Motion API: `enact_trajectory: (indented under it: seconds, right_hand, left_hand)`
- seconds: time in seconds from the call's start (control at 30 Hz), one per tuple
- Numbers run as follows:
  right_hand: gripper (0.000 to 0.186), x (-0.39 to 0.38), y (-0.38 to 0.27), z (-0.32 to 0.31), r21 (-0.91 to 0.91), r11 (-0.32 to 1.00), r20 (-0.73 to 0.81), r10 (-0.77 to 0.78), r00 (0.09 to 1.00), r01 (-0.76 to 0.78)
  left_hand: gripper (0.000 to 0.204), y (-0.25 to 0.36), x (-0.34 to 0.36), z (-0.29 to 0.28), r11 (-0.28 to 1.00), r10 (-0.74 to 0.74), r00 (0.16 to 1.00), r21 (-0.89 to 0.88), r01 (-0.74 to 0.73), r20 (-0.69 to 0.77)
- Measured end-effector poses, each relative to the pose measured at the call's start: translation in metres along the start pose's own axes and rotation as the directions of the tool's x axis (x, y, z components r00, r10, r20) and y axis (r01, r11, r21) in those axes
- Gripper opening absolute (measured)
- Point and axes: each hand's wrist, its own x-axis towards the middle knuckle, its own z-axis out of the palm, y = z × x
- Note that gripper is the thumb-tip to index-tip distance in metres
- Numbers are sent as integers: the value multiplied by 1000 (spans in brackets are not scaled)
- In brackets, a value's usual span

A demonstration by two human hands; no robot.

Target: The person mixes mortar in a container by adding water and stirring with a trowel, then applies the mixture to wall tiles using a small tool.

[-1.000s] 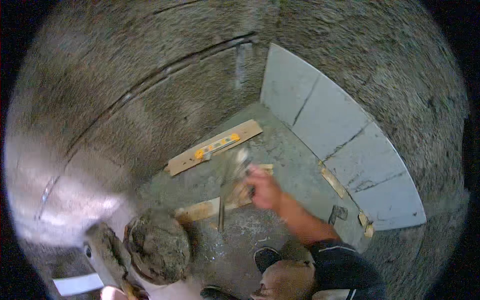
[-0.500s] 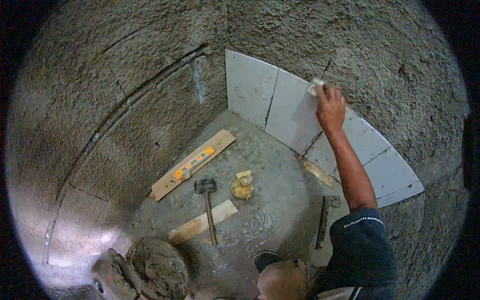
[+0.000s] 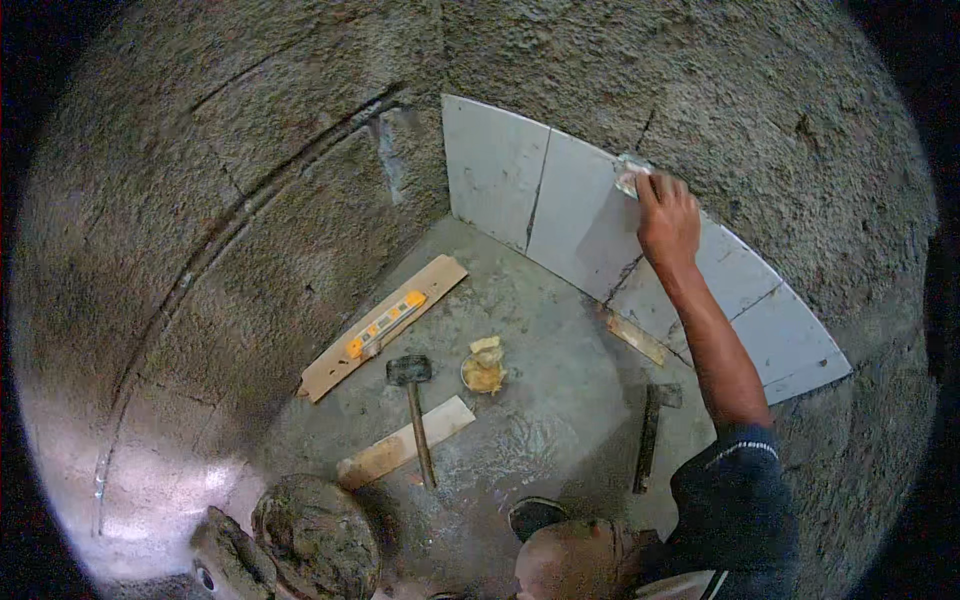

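My right hand is at the top edge of the row of white wall tiles, near a dark joint between two of them. Its fingers are closed on a crumpled whitish piece, thin and partly shiny; whether it is plastic or cloth I cannot tell. This piece lies against the tiles' upper edge, where they meet the rough wall. My right forearm reaches across the tiles from a dark sleeve. My left hand is out of sight.
A yellow-ended spirit level lies on a wooden board. Nearby are a black-headed mallet, a pale strip and a small bowl with yellowish sponge-like pieces. A hammer lies right; a mortar-filled bucket stands lower left.
My right hand has shifted slightly right and down, and more of the whitish piece shows past the fingers. The view has moved a little; the things on the floor lie as before.
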Motion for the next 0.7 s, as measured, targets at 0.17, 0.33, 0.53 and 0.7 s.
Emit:
enact_trajectory:
  seconds: [0.17,0.33,0.53,0.7]
  right_hand:
    - [26,40,5,17,-58,994,160,-82,984,92]
    - [26,19,32,3,-101,983,292,-120,949,155]
    - [34,-47,81,-44,-196,978,313,-1,950,66]
    - [38,-76,80,-77,-5,998,220,68,973,-68]
  left_hand:
    - [29,-5,1,12,1000,-9,997,6,9,-74]
    - [31,-15,2,-13,995,-86,995,-51,83,-52]
    - [33,-4,22,-38,785,-581,809,-200,586,89]
    - [34,2,22,-4,912,-295,955,-297,283,5]
